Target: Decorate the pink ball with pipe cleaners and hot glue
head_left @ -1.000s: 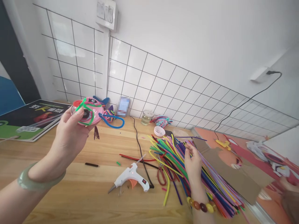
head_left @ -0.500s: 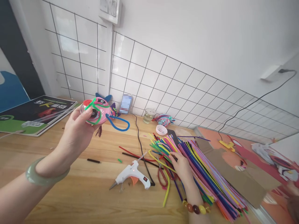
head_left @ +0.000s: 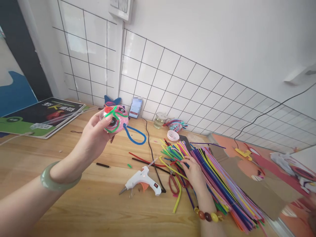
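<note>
My left hand (head_left: 97, 133) is closed around a pink craft figure (head_left: 120, 121) with green outlines, dark round eyes and a red part. A blue pipe cleaner loop (head_left: 138, 141) sticks out from the figure's right side. My right hand (head_left: 192, 168) rests at the left edge of a large bundle of coloured pipe cleaners (head_left: 222, 184), its fingers pressed together among the green ones; what they pinch is too small to make out. Red-handled scissors (head_left: 173, 184) lie partly under loose pipe cleaners beside that hand. Left of them sits a white glue gun (head_left: 142, 180).
Behind stand a phone (head_left: 135, 108), a glass jar (head_left: 160, 120), a pink bowl (head_left: 173, 135) and a yarn-wrapped fish (head_left: 175, 125). A black cable crosses the table (head_left: 98, 204). Boards lie left; a yellow glue gun (head_left: 243, 153) and cardboard lie right.
My left hand and the pink figure have moved right, and the figure has turned slightly. My right hand stays at the pipe cleaners with little movement. The view has shifted slightly.
</note>
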`<state>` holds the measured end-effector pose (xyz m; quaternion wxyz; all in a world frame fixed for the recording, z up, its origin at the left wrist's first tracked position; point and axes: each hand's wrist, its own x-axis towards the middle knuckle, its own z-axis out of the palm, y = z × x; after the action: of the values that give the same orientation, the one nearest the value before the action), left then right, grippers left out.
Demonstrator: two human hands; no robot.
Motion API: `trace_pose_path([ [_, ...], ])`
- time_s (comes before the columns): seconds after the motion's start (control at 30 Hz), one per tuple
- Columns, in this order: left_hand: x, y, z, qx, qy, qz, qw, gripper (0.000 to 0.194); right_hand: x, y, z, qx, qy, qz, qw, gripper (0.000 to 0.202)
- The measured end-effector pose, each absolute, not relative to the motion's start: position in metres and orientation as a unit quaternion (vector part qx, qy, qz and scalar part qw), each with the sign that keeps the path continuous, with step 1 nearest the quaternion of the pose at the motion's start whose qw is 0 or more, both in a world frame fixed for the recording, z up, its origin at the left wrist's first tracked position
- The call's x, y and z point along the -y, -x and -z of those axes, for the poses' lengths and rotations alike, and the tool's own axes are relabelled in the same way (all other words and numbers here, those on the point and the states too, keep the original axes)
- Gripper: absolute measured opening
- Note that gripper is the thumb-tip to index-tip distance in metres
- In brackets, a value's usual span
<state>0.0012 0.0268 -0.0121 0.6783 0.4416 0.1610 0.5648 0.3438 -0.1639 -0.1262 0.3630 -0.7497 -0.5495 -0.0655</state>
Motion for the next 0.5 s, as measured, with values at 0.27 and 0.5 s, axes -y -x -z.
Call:
trace_pose_path([
  [0.27, -0.02, -0.008, 0.024, -0.203, -0.453, -0.494, 0.713, 0.041, 0.164, -0.34, 0.115, 0.512, 0.738, 0.103, 0.428, 0.031],
  [0.5, -0.014, -0.014, 0.029, -0.224, -0.477, -0.459, 0.715, 0.05, 0.161, -0.315, 0.103, 0.451, 0.727, 0.117, 0.505, 0.03],
])
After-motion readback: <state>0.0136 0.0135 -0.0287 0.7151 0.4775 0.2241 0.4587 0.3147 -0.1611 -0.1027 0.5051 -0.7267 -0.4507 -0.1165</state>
